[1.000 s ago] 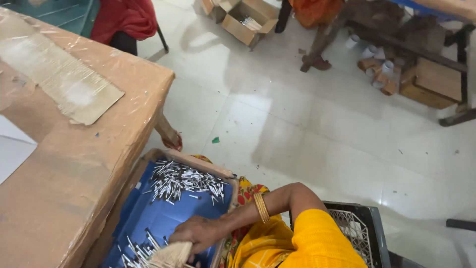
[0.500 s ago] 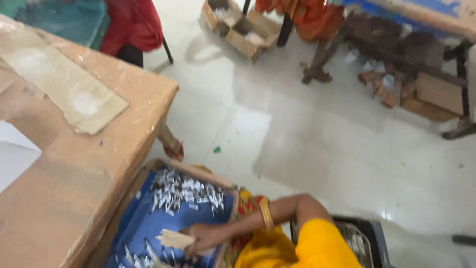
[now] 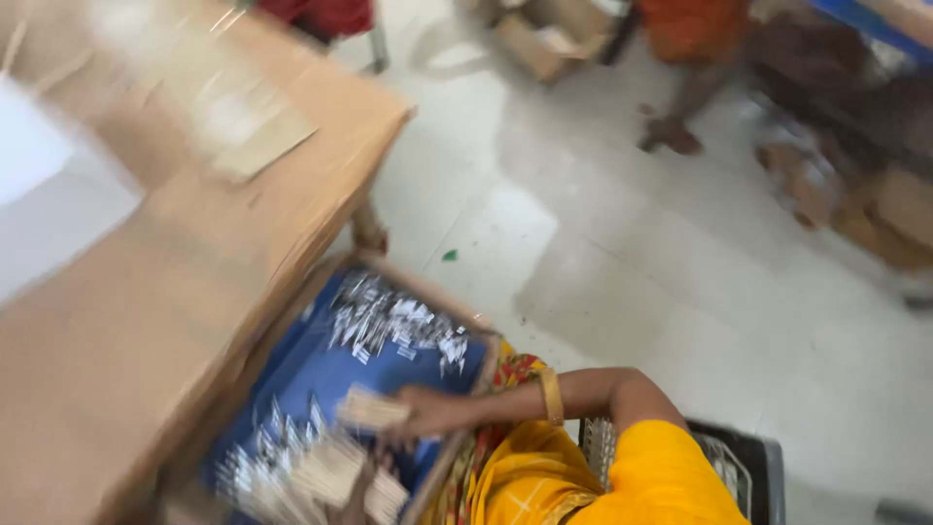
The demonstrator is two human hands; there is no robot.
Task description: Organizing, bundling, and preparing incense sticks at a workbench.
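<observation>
Blue-lined tray (image 3: 321, 374) holds small white pieces; right hand (image 3: 428, 413) has its grip closed on a tan bundle (image 3: 371, 410).

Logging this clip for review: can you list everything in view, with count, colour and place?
Table: one, brown, left.
Paper sheet: one, white, on the table's left.
Cardboard strip: one, tan, on the table.
Tray: one, blue-lined, beside the table.
Small pieces: many, silvery, in the tray.
Sticks: a pale bundle, at the tray's near end.
Crate: one, dark, lower right.
Boxes: several, brown, top, blurred.
Right hand: holds a pale bundle.
Left hand: hidden.
</observation>
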